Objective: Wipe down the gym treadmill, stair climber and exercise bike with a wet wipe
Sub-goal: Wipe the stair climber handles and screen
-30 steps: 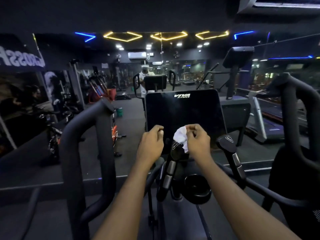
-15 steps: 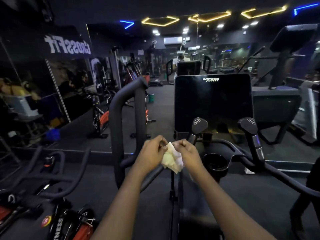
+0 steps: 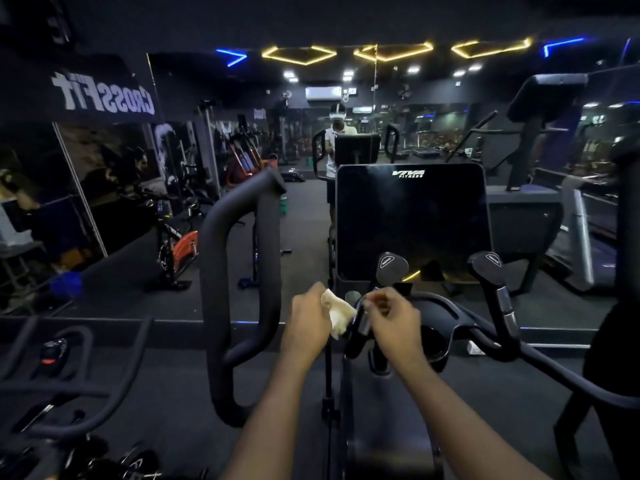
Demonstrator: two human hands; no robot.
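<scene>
Left hand (image 3: 306, 329): fingers curled, wet wipe (image 3: 338, 315) bunched and pinched at the fingertips, held in the air just left of the inner grip (image 3: 389, 266) stem. Right hand (image 3: 394, 323): fingers curled toward the thumb, just right of that stem. Whether a corner of the wipe is pinched there cannot be told. The wipe is not seen pressed flat on any surface. It is judged to be refolded or passed between the hands, with the stair climber (image 3: 388, 445) as the machine in hand.

For the step to be done well, a fresh face of the wipe should be turned outward, wrapped round the grip stem and drawn along its length, cap included. The second grip (image 3: 488, 263) and the big side rail (image 3: 242, 271) are judged to need the same. The dark console screen (image 3: 412, 220) should be wiped with light pressure so that no streaks are left.

Containers: a round cup holder (image 3: 434, 337) is set in the frame just right of the right hand. Its inside is dark and its contents cannot be told. A blue bin (image 3: 65, 284) is seen far left by the mirror wall, too blurred for contents.

Exercise bike (image 3: 79, 386) handlebars are seen at lower left and a treadmill (image 3: 581, 244) at far right, both well apart from the wipe.
</scene>
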